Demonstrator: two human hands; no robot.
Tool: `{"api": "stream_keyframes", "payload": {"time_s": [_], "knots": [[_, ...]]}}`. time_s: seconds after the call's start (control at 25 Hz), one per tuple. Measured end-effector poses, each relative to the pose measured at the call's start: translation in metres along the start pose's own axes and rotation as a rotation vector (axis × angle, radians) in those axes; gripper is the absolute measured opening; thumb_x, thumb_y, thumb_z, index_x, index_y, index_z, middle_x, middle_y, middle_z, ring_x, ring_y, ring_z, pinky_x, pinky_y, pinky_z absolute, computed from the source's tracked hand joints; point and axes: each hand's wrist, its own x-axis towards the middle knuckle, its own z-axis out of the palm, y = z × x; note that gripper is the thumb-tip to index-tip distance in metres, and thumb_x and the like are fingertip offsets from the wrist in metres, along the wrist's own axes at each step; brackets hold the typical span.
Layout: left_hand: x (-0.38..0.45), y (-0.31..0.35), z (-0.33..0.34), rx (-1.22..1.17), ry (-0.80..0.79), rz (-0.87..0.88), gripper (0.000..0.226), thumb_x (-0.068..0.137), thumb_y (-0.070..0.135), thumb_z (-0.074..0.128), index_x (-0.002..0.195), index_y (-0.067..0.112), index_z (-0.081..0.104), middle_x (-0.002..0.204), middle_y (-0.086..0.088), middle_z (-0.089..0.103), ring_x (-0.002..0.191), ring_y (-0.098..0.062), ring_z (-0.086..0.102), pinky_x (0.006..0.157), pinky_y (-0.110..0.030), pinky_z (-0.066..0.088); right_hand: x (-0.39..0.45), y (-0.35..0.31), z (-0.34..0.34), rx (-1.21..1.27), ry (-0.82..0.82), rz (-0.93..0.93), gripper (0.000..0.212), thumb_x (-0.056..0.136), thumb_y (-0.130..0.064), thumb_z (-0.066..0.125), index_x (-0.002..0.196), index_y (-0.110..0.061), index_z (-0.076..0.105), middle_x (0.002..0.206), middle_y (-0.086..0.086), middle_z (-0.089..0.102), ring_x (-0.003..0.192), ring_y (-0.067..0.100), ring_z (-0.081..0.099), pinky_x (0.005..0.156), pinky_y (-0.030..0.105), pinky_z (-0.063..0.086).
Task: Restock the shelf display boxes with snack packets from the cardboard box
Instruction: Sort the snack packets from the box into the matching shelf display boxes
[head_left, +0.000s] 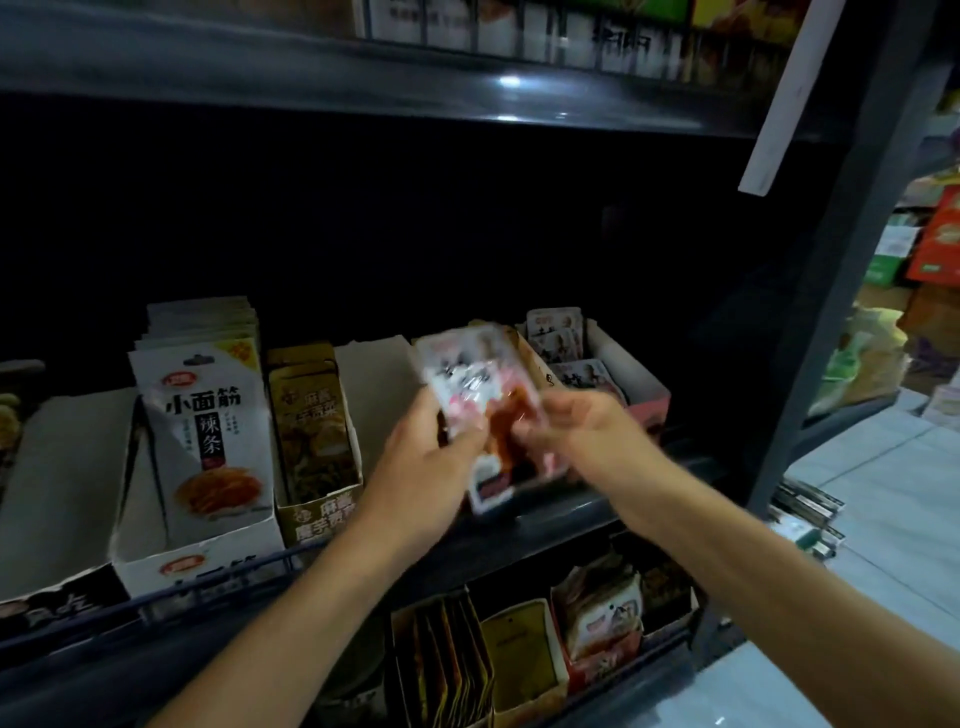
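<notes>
A stack of pink-and-white snack packets (483, 395) with a reddish window is held up in front of the middle shelf; it is blurred. My left hand (431, 457) grips its left side and my right hand (576, 426) grips its right side. Behind the stack stands a pink display box (647, 400) with a few matching packets (558, 338) lying in it. Left of my hands, a white display box (197, 558) holds tall white packets (208, 415), and a gold display box (317, 514) holds gold packets. The cardboard box is not in view.
A dark rail (218, 587) runs along the shelf front. A grey empty-looking display box (57, 493) sits at far left. The lower shelf carries more snack boxes (524, 660). A dark upright post (826, 312) bounds the shelf on the right, with pale floor tiles (893, 499) beyond.
</notes>
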Motion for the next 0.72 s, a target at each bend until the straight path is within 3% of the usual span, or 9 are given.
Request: {"api": "stream_keyframes", "payload": {"time_s": [0.08, 0.16, 0.28, 0.4, 0.48, 0.6, 0.72], "knots": [[0.006, -0.01, -0.009, 0.785, 0.019, 0.205, 0.046, 0.101, 0.045, 0.045, 0.145, 0.036, 0.033, 0.13, 0.022, 0.044, 0.121, -0.011, 0.048, 0.098, -0.035, 0.042, 0.033, 0.006, -0.032, 0.055, 0.344, -0.036, 0.016, 0.095, -0.012, 0.062, 0.108, -0.017, 0.07, 0.101, -0.004, 0.073, 0.091, 0.012, 0.066, 0.072, 0.027, 0.051], [0.01, -0.018, -0.023, 1.151, 0.012, 0.156, 0.052, 0.101, 0.052, 0.036, 0.15, 0.035, 0.028, 0.145, 0.01, 0.043, 0.132, -0.019, 0.04, 0.108, -0.042, 0.031, 0.063, 0.016, -0.064, -0.149, 0.574, -0.084, 0.014, 0.097, -0.017, 0.06, 0.107, -0.018, 0.07, 0.104, -0.001, 0.072, 0.09, 0.013, 0.066, 0.068, 0.025, 0.05], [-0.001, -0.04, -0.032, 1.18, -0.163, 0.097, 0.046, 0.102, 0.052, 0.032, 0.146, 0.038, 0.033, 0.146, 0.009, 0.044, 0.131, -0.015, 0.041, 0.107, -0.036, 0.034, 0.094, 0.042, -0.086, -0.364, 0.477, -0.032, 0.013, 0.09, -0.025, 0.069, 0.103, -0.024, 0.07, 0.103, 0.004, 0.074, 0.094, 0.021, 0.069, 0.084, 0.04, 0.055], [-0.004, -0.046, -0.037, 1.236, -0.207, 0.19, 0.046, 0.103, 0.048, 0.034, 0.148, 0.038, 0.029, 0.147, 0.013, 0.043, 0.133, -0.01, 0.037, 0.104, -0.031, 0.032, 0.1, 0.055, -0.083, -0.737, 0.397, 0.019, 0.041, 0.083, -0.039, 0.074, 0.121, -0.028, 0.064, 0.117, 0.003, 0.069, 0.109, 0.026, 0.062, 0.099, 0.047, 0.043], [0.001, -0.051, -0.038, 1.248, -0.189, 0.191, 0.05, 0.103, 0.048, 0.035, 0.15, 0.036, 0.025, 0.15, 0.012, 0.04, 0.137, -0.012, 0.033, 0.109, -0.034, 0.027, 0.094, 0.054, -0.075, -1.025, 0.464, -0.059, 0.035, 0.091, -0.044, 0.062, 0.123, -0.03, 0.061, 0.123, 0.003, 0.064, 0.12, 0.03, 0.051, 0.101, 0.043, 0.033], [-0.004, -0.063, -0.034, 1.267, -0.162, 0.22, 0.062, 0.102, 0.046, 0.038, 0.156, 0.029, 0.015, 0.16, 0.009, 0.026, 0.146, -0.015, 0.022, 0.119, -0.043, 0.015, 0.072, 0.056, -0.062, -1.105, 0.52, -0.169, 0.039, 0.097, -0.045, 0.046, 0.129, -0.026, 0.054, 0.136, 0.001, 0.055, 0.132, 0.029, 0.04, 0.108, 0.048, 0.026], [-0.03, -0.076, -0.047, 1.261, -0.126, 0.29, 0.072, 0.09, 0.039, 0.058, 0.153, 0.022, 0.03, 0.154, -0.001, 0.042, 0.14, -0.022, 0.04, 0.116, -0.055, 0.022, 0.052, 0.055, -0.054, -1.29, 0.35, -0.086, 0.05, 0.099, -0.053, 0.032, 0.139, -0.026, 0.045, 0.149, -0.001, 0.042, 0.144, 0.029, 0.023, 0.117, 0.056, 0.008]]}}
